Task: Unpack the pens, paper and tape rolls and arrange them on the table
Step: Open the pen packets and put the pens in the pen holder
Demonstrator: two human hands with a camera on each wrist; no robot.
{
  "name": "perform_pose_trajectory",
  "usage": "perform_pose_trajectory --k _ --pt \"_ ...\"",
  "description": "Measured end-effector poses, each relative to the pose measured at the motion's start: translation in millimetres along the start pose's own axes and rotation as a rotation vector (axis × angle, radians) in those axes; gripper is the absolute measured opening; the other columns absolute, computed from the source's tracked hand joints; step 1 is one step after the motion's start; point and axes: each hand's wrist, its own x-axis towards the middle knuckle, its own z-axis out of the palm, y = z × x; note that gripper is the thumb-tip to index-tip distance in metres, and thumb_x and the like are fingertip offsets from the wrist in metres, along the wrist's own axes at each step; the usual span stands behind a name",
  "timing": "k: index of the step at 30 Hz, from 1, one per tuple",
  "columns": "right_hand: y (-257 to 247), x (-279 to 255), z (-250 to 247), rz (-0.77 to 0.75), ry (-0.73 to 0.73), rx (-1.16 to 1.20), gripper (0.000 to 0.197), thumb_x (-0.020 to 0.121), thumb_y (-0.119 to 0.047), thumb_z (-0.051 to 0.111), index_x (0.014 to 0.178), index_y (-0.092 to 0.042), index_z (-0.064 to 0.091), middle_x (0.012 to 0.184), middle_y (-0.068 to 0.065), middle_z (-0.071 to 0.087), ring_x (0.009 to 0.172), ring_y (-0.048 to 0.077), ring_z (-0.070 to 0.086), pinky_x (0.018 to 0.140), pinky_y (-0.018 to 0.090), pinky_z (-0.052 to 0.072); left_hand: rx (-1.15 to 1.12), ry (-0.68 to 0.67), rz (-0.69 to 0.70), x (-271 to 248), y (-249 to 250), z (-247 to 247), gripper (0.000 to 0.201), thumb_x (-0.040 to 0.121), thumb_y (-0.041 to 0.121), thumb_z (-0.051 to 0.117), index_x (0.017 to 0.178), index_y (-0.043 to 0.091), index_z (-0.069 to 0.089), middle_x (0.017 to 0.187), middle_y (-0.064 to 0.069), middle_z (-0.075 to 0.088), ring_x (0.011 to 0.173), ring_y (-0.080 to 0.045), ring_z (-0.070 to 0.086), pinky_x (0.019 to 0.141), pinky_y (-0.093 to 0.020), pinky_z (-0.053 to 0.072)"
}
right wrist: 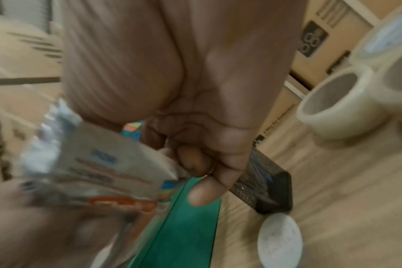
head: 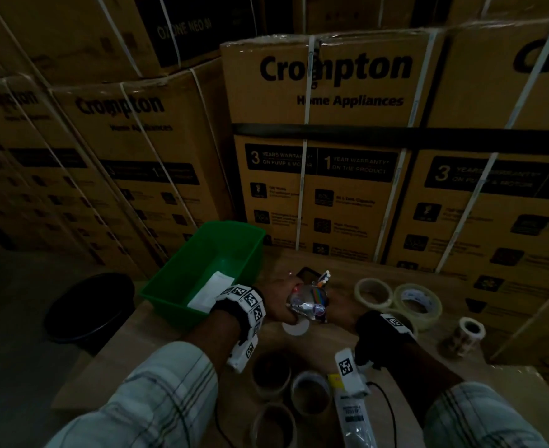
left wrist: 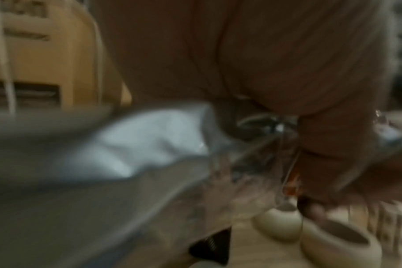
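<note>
Both hands hold a clear plastic pen packet (head: 305, 303) above the wooden table (head: 347, 337). My left hand (head: 278, 307) grips its left end and my right hand (head: 339, 305) grips its right end. Pen ends (head: 323, 276) stick up out of the packet. In the right wrist view my fingers (right wrist: 202, 192) curl round the crinkled packet (right wrist: 96, 163); the left wrist view shows the packet (left wrist: 248, 163) blurred. White paper (head: 211, 289) lies in the green bin (head: 176, 266). Pale tape rolls (head: 373, 292) (head: 418, 302) stand to the right, and brown rolls (head: 273, 373) lie near me.
A dark flat object (head: 305, 273) lies behind the packet and a white disc (head: 296, 327) lies under it. A small roll (head: 468, 334) stands far right. A long packet (head: 354, 415) lies at the front. Stacked cartons (head: 331, 156) wall the back; a black round stool (head: 92, 305) stands left.
</note>
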Motion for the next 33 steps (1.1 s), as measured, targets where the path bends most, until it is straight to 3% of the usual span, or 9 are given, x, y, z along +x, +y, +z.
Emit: perform_pose_trajectory --k 3,10,15,18,22,24,27,30,33 --pt "5.2 8.4 1.4 -0.096 0.019 -0.119 0.036 0.091 -0.009 0.052 0.125 0.005 0.052 0.126 0.024 0.057 0.117 0.034 0.055 0.100 0.037 0.045 0.087 0.054 0.004 0.2 2.3 2.6 0.083 0.076 0.021 0.075 0.144 0.010 0.029 0.132 -0.015 0.051 0.118 -0.032 0.055 0.095 -0.033 0.047" --pt "10.6 9.2 8.1 -0.248 0.124 -0.132 0.023 0.088 0.000 0.057 0.110 0.005 0.062 0.111 0.022 0.065 0.099 0.019 0.059 0.081 0.027 0.043 0.121 0.077 -0.016 -1.8 4.7 -2.6 0.076 0.080 0.022 0.072 0.143 0.015 0.028 0.132 -0.013 0.053 0.119 -0.031 0.054 0.092 -0.032 0.044" --pt "4.6 11.0 11.9 -0.278 0.063 -0.026 0.029 0.089 0.011 0.050 0.118 0.007 0.054 0.111 0.019 0.060 0.099 0.018 0.053 0.094 0.033 0.045 0.078 0.087 -0.059 -7.8 2.4 -7.9 0.070 0.080 0.021 0.072 0.138 0.011 0.034 0.128 -0.015 0.055 0.116 -0.033 0.056 0.092 -0.032 0.045" --pt "4.2 14.2 13.0 -0.314 0.104 0.032 0.033 0.087 0.014 0.051 0.120 0.011 0.051 0.108 0.009 0.054 0.100 0.016 0.051 0.080 0.008 0.043 0.050 0.099 -0.067 -8.4 0.9 -7.2 0.064 0.079 0.020 0.071 0.134 0.010 0.037 0.126 -0.016 0.056 0.114 -0.033 0.057 0.091 -0.033 0.046" --pt "3.1 14.5 14.6 -0.305 0.117 -0.017 0.022 0.089 0.013 0.049 0.109 0.009 0.057 0.103 0.012 0.060 0.092 0.016 0.057 0.070 -0.001 0.040 0.026 0.110 -0.083 -6.9 0.8 -4.3 0.062 0.083 0.018 0.068 0.136 0.009 0.037 0.128 -0.016 0.056 0.117 -0.033 0.056 0.092 -0.033 0.045" --pt "2.3 17.2 10.9 -0.288 0.119 -0.085 0.024 0.089 0.010 0.048 0.087 -0.010 0.062 0.089 0.004 0.060 0.078 0.010 0.053 0.069 0.005 0.039 -0.006 0.130 -0.090 -8.1 0.4 -2.4 0.060 0.085 0.016 0.066 0.138 0.008 0.038 0.131 -0.017 0.056 0.120 -0.033 0.055 0.097 -0.034 0.045" --pt "2.8 21.5 -6.4 -0.269 0.156 -0.096 0.015 0.091 -0.003 0.054 0.094 -0.008 0.068 0.095 0.010 0.066 0.086 0.021 0.060 0.075 0.025 0.047 -0.027 0.173 -0.128 -13.1 -3.4 4.6 0.051 0.088 0.014 0.062 0.134 0.005 0.042 0.133 -0.017 0.054 0.123 -0.032 0.052 0.099 -0.031 0.041" --pt "5.8 28.1 -34.9 -0.207 0.307 -0.103 0.020 0.089 -0.013 0.058 0.077 -0.028 0.062 0.086 0.013 0.068 0.080 0.028 0.063 0.075 0.040 0.051 -0.066 0.196 -0.176 -14.4 -10.6 16.7 0.052 0.088 0.016 0.061 0.136 0.008 0.042 0.134 -0.016 0.053 0.125 -0.031 0.050 0.105 -0.032 0.038" --pt "1.5 31.3 -56.6 -0.236 0.479 -0.051 0.014 0.090 -0.011 0.055 0.081 -0.018 0.063 0.072 -0.005 0.063 0.065 0.011 0.057 0.063 0.027 0.044 -0.068 0.197 -0.184 -9.3 -20.1 29.6 0.043 0.085 0.022 0.062 0.126 0.013 0.053 0.127 -0.012 0.058 0.120 -0.030 0.054 0.107 -0.036 0.040"
